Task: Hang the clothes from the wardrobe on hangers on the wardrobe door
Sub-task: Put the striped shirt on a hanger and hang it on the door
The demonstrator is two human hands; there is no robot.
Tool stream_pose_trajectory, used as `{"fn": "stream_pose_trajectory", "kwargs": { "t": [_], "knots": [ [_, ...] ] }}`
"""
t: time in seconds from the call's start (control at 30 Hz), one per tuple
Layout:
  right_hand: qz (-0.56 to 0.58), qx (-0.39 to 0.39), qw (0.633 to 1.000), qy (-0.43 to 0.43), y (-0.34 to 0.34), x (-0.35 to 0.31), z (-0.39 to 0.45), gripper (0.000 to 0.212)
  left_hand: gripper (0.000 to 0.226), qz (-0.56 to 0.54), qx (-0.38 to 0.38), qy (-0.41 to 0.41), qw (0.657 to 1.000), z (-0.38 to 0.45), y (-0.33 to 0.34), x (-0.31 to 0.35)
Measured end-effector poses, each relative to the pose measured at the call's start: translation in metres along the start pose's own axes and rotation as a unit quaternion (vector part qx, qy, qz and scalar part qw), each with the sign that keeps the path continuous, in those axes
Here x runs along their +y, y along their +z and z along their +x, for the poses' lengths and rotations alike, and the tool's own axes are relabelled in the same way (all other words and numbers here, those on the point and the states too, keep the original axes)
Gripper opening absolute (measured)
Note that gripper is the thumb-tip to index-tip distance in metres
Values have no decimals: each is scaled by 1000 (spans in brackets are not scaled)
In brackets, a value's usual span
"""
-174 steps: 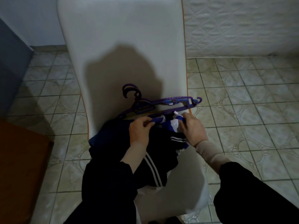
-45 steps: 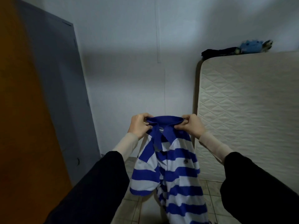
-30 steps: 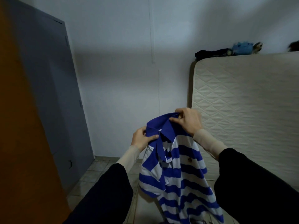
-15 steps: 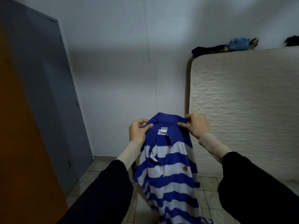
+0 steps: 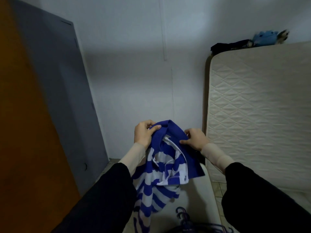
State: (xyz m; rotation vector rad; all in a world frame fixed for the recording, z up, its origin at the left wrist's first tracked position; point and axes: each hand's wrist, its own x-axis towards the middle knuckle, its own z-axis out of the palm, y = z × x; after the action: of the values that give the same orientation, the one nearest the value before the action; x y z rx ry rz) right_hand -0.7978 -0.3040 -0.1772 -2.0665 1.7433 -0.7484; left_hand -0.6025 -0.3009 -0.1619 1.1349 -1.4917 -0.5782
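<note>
Head view: left hand (image 5: 144, 134) and right hand (image 5: 195, 139) pinched the solid-blue collar of a blue-and-white striped polo shirt (image 5: 161, 167) held over the white chair seat's front edge; twisted collar risked snagging purple plastic hangers (image 5: 183, 216) below.

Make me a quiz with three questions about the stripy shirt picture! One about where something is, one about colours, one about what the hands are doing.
1. Where is the blue soft toy?
A. On top of the upright mattress
B. On the floor
C. In a hand

2. What colours is the shirt?
A. Red and black
B. Blue and white stripes
C. Plain green

3. How is the shirt held?
A. Lying on the floor
B. Hanging on the door
C. Gripped at the collar by the left hand and right hand

Answers: 1 A, it sits on the mattress's top edge; 2 B, stripes show below a blue collar; 3 C, both hands pinch the collar.
</note>
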Motion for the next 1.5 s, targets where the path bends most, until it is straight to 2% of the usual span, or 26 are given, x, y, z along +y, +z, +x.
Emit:
{"fn": "stream_pose_trajectory", "kwargs": {
  "t": [0.23, 0.5, 0.57, 0.63, 0.7, 1.0, 1.1, 1.2, 1.37, 1.5],
  "knots": [
    [1, -24, 1000, -17, 16, -7, 4, 23, 14, 54, 34, -18, 998, -7, -22, -23],
    [0, -51, 999, -3, 47, 7, -4, 7, 8, 56, 38, -53, 996, -31, -16, -48],
    [4, -53, 999, 8, 61, 16, -9, 23, 7, 68, 34, -68, 995, -39, -9, -59],
    [13, -57, 998, 21, 76, 27, -16, 28, 7, 73, 24, -94, 993, -49, -1, -73],
    [14, -70, 997, 41, 92, 38, -23, 17, 9, 69, 8, -125, 990, -60, 8, -88],
    [55, -128, 983, 116, 163, 98, -41, 25, 15, 121, 0, -229, 966, -99, 23, -164],
    [49, -152, 978, 133, 190, 121, -47, 3, 15, 175, -12, -240, 955, -116, 30, -190],
    [41, -176, 971, 160, 223, 146, -56, 18, 15, 189, -18, -264, 946, -138, 40, -218],
    [24, -212, 959, 188, 272, 191, -68, 21, 21, 190, -12, -304, 934, -155, 57, -268],
    [39, -200, 954, 220, 309, 221, -71, 18, 20, 177, -10, -306, 936, -161, 70, -304]
  ]
}}
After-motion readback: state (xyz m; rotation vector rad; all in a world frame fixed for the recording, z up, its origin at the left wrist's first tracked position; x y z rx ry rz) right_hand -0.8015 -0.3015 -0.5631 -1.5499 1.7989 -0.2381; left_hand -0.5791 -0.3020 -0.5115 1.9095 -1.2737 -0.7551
